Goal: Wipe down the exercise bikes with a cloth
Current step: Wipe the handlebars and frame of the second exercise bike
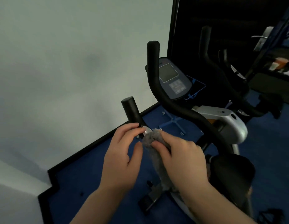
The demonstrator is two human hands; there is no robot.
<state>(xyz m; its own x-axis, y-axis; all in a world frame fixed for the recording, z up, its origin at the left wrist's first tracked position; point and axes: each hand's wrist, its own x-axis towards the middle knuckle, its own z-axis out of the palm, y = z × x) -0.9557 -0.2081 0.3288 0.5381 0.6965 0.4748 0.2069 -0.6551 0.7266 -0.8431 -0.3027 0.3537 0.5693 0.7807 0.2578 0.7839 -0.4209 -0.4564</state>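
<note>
An exercise bike with black handlebars (177, 104), a console screen (173, 79) and a silver-grey body (227, 120) stands close to a pale wall. Its near handlebar grip (130, 110) carries a shiny silver pulse sensor (147, 130). My left hand (124, 152) holds that grip just below the sensor, fingers curled round it. My right hand (181, 157) grips a grey cloth (150, 139), bunched against the handlebar beside the sensor, with the rest of it hanging down below my hand. The black saddle (232, 172) sits at lower right.
Blue carpet (92, 173) covers the floor, edged by a black skirting (85, 152) along the wall. The bike's foot bar (150, 199) lies below my hands. A dark mirror or door (229, 21) with a metal handle (261, 38) is at upper right.
</note>
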